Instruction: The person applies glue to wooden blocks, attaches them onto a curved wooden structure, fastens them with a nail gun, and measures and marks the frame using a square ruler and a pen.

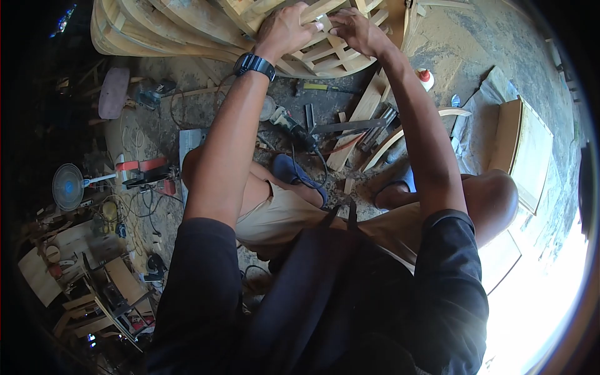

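Observation:
Both of my hands are at a curved wooden frame (175, 28) with ribs and crossing slats, at the top of the view. My left hand (287, 30), below a dark wristwatch (255, 65), is closed at the slats with its thumb toward the right. Close by, my right hand (357, 31) has its fingers bent inward over the lattice (337, 55). A small pale piece (323, 24) shows between the fingertips of the two hands; its kind is not clear. The far sides of the fingers are hidden.
On the floor below lie an angle grinder (294, 130), a metal square (350, 125), a hammer (322, 87), wooden strips (359, 122) and a white bottle with a red cap (425, 78). A wooden box (526, 153) stands right. Cables, a fan (67, 186) and wood scraps (125, 281) are left.

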Tool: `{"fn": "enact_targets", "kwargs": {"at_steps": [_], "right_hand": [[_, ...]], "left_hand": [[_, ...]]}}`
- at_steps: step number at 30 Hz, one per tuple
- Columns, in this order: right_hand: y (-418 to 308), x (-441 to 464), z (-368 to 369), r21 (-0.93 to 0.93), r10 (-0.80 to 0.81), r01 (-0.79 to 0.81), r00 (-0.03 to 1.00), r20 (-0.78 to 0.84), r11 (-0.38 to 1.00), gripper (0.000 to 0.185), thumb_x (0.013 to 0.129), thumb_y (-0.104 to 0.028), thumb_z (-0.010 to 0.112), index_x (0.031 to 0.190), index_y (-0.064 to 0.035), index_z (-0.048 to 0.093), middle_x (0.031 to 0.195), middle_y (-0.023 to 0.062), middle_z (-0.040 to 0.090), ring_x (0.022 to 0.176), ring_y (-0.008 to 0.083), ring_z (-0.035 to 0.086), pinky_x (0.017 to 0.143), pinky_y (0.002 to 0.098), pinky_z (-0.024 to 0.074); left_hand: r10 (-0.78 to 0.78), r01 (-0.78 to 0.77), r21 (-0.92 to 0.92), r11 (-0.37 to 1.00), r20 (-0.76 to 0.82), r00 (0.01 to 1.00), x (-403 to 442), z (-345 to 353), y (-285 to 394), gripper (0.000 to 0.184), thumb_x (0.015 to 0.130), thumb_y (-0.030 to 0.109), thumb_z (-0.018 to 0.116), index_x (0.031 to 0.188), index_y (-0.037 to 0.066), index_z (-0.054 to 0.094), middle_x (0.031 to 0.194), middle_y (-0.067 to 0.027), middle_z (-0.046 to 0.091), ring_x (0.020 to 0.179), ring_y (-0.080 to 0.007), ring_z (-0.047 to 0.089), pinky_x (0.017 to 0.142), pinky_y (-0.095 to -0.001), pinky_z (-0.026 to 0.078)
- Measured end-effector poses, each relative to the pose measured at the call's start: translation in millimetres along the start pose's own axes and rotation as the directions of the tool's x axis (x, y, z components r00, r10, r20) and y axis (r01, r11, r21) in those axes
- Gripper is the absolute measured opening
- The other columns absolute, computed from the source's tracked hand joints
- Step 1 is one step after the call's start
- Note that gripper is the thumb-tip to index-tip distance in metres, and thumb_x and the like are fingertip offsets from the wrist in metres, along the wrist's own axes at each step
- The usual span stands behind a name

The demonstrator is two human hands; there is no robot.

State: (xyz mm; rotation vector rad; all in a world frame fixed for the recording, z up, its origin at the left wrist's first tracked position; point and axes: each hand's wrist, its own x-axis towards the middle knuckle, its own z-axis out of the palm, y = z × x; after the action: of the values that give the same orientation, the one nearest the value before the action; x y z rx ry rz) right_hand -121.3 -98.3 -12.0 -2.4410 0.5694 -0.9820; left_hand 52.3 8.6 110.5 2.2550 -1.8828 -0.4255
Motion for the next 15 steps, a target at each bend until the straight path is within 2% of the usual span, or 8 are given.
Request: {"fn": "enact_targets", "kwargs": {"at_steps": [3,7,9,10,12,13,14,15], "right_hand": [[-3,2,3,-0.065,-0.001,0.000,1.000,-0.010,0.998,0.039,0.096,-0.022,0.067,0.132,-0.0058,0.065,0.126,0.0172,0.064,0.122,0.0348,0.057,0.107,0.0423,0.0448],[-1,3,7,-0.052,0.016,-0.016,1.000,-0.002,0.999,0.039,0.097,-0.024,0.066,0.131,-0.0063,0.065,0.125,0.0177,0.064,0.124,0.0358,0.055,0.107,0.0431,0.0437],[0,3,9,-0.142,-0.065,0.057,0.997,-0.052,0.988,0.035,0.097,-0.019,0.066,0.129,-0.0055,0.067,0.121,0.0136,0.068,0.111,0.0286,0.064,0.099,0.0384,0.0497],[2,4,9,-0.140,-0.063,0.055,0.997,-0.050,0.989,0.035,0.097,-0.019,0.066,0.129,-0.0055,0.067,0.121,0.0136,0.068,0.111,0.0286,0.064,0.099,0.0384,0.0497],[4,8,7,-0.109,-0.061,0.070,0.995,0.083,0.992,0.041,0.088,-0.010,0.064,0.126,0.0041,0.066,0.131,0.0254,0.062,0.121,0.0393,0.060,0.103,0.0470,0.0480],[-7,6,-2,-0.109,-0.054,0.063,0.995,0.082,0.992,0.041,0.088,-0.010,0.064,0.126,0.0041,0.066,0.131,0.0254,0.062,0.121,0.0393,0.060,0.103,0.0470,0.0480],[-20,-3,-12,0.140,0.059,-0.058,0.998,-0.002,0.988,0.039,0.088,-0.009,0.062,0.124,0.0052,0.063,0.122,0.0249,0.064,0.110,0.0359,0.063,0.095,0.0442,0.0504],[-34,-13,-20,0.386,0.188,-0.151,0.980,-0.059,0.910,0.037,0.088,-0.008,0.060,0.122,0.0064,0.061,0.114,0.0244,0.065,0.099,0.0325,0.066,0.087,0.0415,0.0529]], "left_hand": [[0.047,-0.048,-0.018,0.999,-0.066,0.997,3,9,-8,0.066,0.101,0.029,0.059,0.156,0.002,0.034,0.154,-0.0264,0.042,0.140,-0.0431,0.043,0.116,-0.0542,0.039],[0.034,-0.038,-0.041,0.998,-0.083,0.996,11,19,-15,0.065,0.100,0.029,0.061,0.153,0.001,0.038,0.151,-0.0270,0.047,0.138,-0.0429,0.045,0.114,-0.0533,0.042],[0.046,-0.050,-0.019,0.999,-0.167,0.985,10,21,-15,0.064,0.098,0.029,0.063,0.152,0.000,0.041,0.149,-0.0274,0.048,0.137,-0.0426,0.047,0.112,-0.0525,0.044],[0.044,-0.048,-0.021,0.999,-0.164,0.985,9,19,-15,0.064,0.098,0.029,0.063,0.152,0.000,0.041,0.149,-0.0274,0.048,0.137,-0.0426,0.047,0.112,-0.0525,0.044],[0.040,-0.043,-0.034,0.998,-0.095,0.995,6,11,-10,0.067,0.098,0.031,0.064,0.152,0.000,0.040,0.150,-0.0271,0.048,0.138,-0.0418,0.047,0.112,-0.0522,0.044],[0.044,-0.047,-0.034,0.998,-0.089,0.995,5,6,-7,0.067,0.098,0.031,0.064,0.152,0.000,0.040,0.150,-0.0271,0.048,0.138,-0.0418,0.047,0.112,-0.0522,0.044],[0.051,-0.053,-0.018,0.998,-0.057,0.997,3,0,-3,0.070,0.097,0.033,0.066,0.152,-0.001,0.040,0.150,-0.0266,0.048,0.138,-0.0415,0.047,0.113,-0.0519,0.043],[0.060,-0.060,-0.002,0.998,-0.027,0.998,3,-5,0,0.073,0.096,0.036,0.067,0.152,-0.001,0.039,0.151,-0.0260,0.047,0.138,-0.0413,0.046,0.114,-0.0516,0.042]]}}
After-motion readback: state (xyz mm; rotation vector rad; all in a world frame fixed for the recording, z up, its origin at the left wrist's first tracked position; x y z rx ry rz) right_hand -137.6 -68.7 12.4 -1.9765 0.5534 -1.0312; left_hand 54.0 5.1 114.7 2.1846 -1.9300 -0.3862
